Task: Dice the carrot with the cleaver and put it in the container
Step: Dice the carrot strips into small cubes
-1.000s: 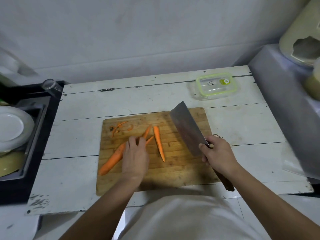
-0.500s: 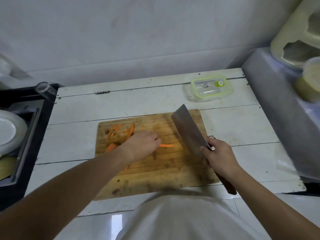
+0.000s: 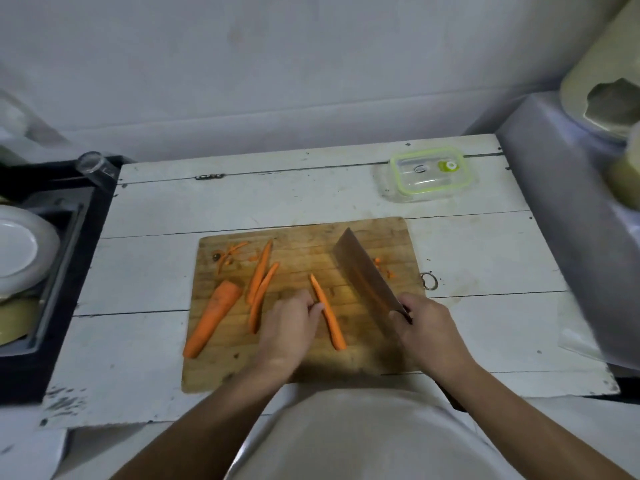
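A wooden cutting board [image 3: 346,362] lies on the white table. On its left part rests a thick carrot piece [image 3: 212,318], with two long carrot strips [image 3: 260,289] beside it. My left hand [image 3: 289,332] has its fingertips against the left side of a third carrot strip [image 3: 328,311] at the board's middle. My right hand [image 3: 427,329] grips the handle of the cleaver [image 3: 363,271], whose blade points away to the upper left, just right of that strip. The clear container [image 3: 427,174] with a green-rimmed lid stands shut at the table's back right.
Carrot peelings [image 3: 230,256] lie at the board's far left corner, small bits [image 3: 382,266] right of the blade. A black rack with white plates [image 3: 20,251] and a glass [image 3: 93,166] stands to the left. A grey appliance [image 3: 568,209] crowds the right side.
My left hand came back from the board's left and turned one strip from crosswise to lengthwise at the middle. The thick piece and two strips are now uncovered. The cleaver barely moved.
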Motion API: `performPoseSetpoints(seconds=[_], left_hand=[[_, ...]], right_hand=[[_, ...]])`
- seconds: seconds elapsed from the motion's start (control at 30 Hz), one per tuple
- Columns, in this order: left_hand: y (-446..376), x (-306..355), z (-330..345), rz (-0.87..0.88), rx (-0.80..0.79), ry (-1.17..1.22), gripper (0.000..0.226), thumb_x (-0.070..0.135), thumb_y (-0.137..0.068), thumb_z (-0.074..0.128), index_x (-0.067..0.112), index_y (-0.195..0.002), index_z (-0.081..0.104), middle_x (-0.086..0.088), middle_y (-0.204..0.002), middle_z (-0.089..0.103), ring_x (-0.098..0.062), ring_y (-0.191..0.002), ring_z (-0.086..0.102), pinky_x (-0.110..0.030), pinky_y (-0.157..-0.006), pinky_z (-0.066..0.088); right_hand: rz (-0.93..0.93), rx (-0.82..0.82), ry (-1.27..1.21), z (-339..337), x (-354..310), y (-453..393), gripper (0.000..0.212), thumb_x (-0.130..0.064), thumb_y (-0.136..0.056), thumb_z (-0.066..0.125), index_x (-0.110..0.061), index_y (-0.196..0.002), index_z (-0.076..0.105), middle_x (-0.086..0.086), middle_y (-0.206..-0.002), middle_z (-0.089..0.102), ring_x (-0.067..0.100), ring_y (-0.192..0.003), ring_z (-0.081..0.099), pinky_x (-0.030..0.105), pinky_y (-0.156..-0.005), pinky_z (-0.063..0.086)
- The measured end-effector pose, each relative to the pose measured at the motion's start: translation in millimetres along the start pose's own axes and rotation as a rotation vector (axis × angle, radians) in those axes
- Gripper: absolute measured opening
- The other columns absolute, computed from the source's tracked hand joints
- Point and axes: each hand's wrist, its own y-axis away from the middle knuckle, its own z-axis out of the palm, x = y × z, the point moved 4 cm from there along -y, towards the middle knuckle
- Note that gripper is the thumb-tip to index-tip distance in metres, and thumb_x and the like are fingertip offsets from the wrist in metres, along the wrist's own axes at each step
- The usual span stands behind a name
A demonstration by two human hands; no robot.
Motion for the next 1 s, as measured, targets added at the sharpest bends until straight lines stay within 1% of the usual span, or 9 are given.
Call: performPoseSetpoints(seconds=[0.07,0.1,0.17,0.27,0.5,0.6,0.7,0.87,1.0], left_hand=[[15,-2,4,0.281,0.120,0.066,0.012,0.036,-0.098,0.059,0.026,-0.093,0.061,0.006,-0.098,0.062,-0.018,-0.089,0.063,-0.034,-0.074,0.050],[22,-2,11,0.412,0.137,0.029,0.015,0.036,-0.096,0.058,0.023,-0.100,0.065,0.006,-0.106,0.060,-0.017,-0.094,0.062,-0.032,-0.078,0.050],[26,-9,26,0.592,0.174,-0.051,0.029,0.038,-0.090,0.060,0.018,-0.110,0.068,0.002,-0.117,0.060,-0.018,-0.103,0.059,-0.027,-0.090,0.045],[22,-9,33,0.580,0.213,-0.084,0.035,0.042,-0.091,0.058,0.016,-0.112,0.069,0.001,-0.120,0.061,-0.017,-0.108,0.057,-0.026,-0.095,0.044],[16,17,42,0.454,0.180,-0.130,0.027,0.039,-0.096,0.055,0.018,-0.111,0.066,0.001,-0.119,0.057,-0.018,-0.112,0.052,-0.036,-0.081,0.057],[21,7,48,0.499,0.178,-0.195,0.043,0.038,-0.097,0.049,0.013,-0.127,0.067,-0.005,-0.132,0.062,-0.022,-0.130,0.051,-0.041,-0.097,0.057],[22,1,50,0.534,0.161,-0.216,0.050,0.038,-0.100,0.042,0.010,-0.137,0.062,-0.007,-0.141,0.060,-0.023,-0.140,0.048,-0.039,-0.111,0.046],[21,0,50,0.544,0.155,-0.222,0.050,0.037,-0.099,0.044,0.011,-0.137,0.062,-0.006,-0.142,0.060,-0.021,-0.138,0.049,-0.038,-0.110,0.047],[23,-1,50,0.557,0.163,-0.218,0.048,0.036,-0.098,0.047,0.014,-0.138,0.061,-0.005,-0.144,0.058,-0.021,-0.140,0.045,-0.037,-0.111,0.043]], right_hand=[[-0.067,-0.005,0.066,4,-3,7,0.008,-0.022,-0.098,0.052,-0.022,-0.091,0.055,-0.001,-0.075,0.063,0.028,-0.072,0.061,0.037,-0.060,0.045],[-0.098,-0.010,0.110,6,-6,10,0.006,-0.025,-0.100,0.049,-0.022,-0.102,0.054,0.003,-0.082,0.065,0.032,-0.078,0.061,0.036,-0.061,0.041],[-0.126,-0.031,0.204,10,-9,16,0.020,-0.028,-0.103,0.043,-0.020,-0.121,0.047,0.011,-0.097,0.065,0.036,-0.086,0.059,0.035,-0.064,0.036],[-0.154,-0.029,0.325,13,-13,20,0.028,-0.028,-0.104,0.039,-0.020,-0.131,0.042,0.014,-0.104,0.065,0.038,-0.089,0.060,0.035,-0.063,0.033],[-0.288,0.008,0.466,10,-19,21,0.024,-0.024,-0.101,0.047,-0.017,-0.121,0.056,0.011,-0.077,0.069,0.038,-0.066,0.063,0.035,-0.053,0.035],[-0.273,-0.033,0.537,15,-20,24,0.020,-0.025,-0.103,0.042,-0.019,-0.117,0.053,0.010,-0.083,0.069,0.036,-0.071,0.065,0.038,-0.057,0.042],[-0.291,-0.069,0.631,22,-25,26,0.020,-0.020,-0.101,0.044,-0.021,-0.120,0.049,0.003,-0.088,0.069,0.028,-0.073,0.067,0.034,-0.059,0.046],[-0.275,-0.135,0.717,27,-26,25,0.043,-0.022,-0.086,0.068,-0.022,-0.123,0.044,0.002,-0.082,0.069,0.027,-0.068,0.068,0.032,-0.053,0.041],[-0.327,-0.138,0.765,29,-27,28,0.045,-0.018,-0.083,0.068,-0.021,-0.120,0.043,-0.001,-0.081,0.070,0.026,-0.069,0.068,0.031,-0.054,0.033]])
